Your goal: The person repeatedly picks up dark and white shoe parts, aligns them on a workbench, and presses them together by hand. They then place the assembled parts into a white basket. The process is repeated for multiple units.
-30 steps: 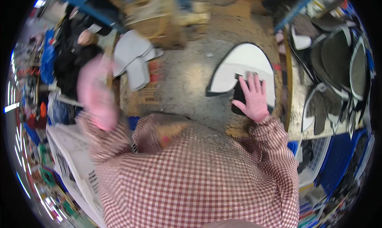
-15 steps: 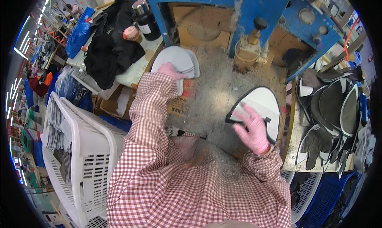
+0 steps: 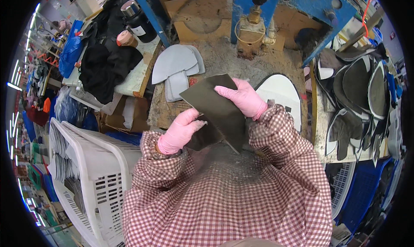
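Observation:
In front of my chest, both hands in pink gloves hold dark grey-brown sheet material. My right hand [image 3: 245, 99] pinches the upper part of a dark fabric piece [image 3: 222, 109], thumb on top. My left hand [image 3: 181, 131] is closed at the lower left edge of the dark material, where a second flap [image 3: 202, 137] shows beneath. Whether the two flaps are one folded piece, I cannot tell. Behind my right hand lies a white rounded panel [image 3: 280, 92] with a dark rim, partly covered. Light grey cut pieces [image 3: 177, 64] lie stacked at the left of the worktop, untouched.
A blue machine [image 3: 250, 1] with a brass fitting [image 3: 251, 29] stands behind the worn worktop [image 3: 215, 57]. Dark and white cut panels [image 3: 358, 92] are piled at right. A white basket [image 3: 103, 161] stands at left, near a black flask [image 3: 139, 23] and black cloth [image 3: 108, 66].
My left hand has left the light grey stack, and my right hand has moved off the white panel. Both are now together at the centre, holding dark material. The view has shifted.

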Motion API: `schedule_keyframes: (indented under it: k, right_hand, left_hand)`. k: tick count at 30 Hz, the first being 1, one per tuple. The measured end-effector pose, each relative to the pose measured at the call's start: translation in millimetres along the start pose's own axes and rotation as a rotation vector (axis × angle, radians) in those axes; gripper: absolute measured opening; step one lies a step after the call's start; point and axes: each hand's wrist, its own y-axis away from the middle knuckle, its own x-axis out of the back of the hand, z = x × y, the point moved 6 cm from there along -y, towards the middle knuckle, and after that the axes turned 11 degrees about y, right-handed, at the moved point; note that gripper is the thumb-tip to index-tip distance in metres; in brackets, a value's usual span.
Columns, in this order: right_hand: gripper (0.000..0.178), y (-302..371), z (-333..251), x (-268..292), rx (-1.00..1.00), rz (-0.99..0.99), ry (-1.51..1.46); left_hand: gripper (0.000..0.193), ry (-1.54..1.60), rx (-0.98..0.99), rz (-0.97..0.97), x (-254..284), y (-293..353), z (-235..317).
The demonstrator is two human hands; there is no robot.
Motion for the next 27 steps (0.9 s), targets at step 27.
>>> schedule_keyframes:
  k: [27]
  right_hand:
    - [0.040,72.9,60.3,-12.4,-0.481,0.156,-0.193]
  left_hand:
    - [0.049,-0.922,0.067,-0.416,-42.4,2.3,29.2]
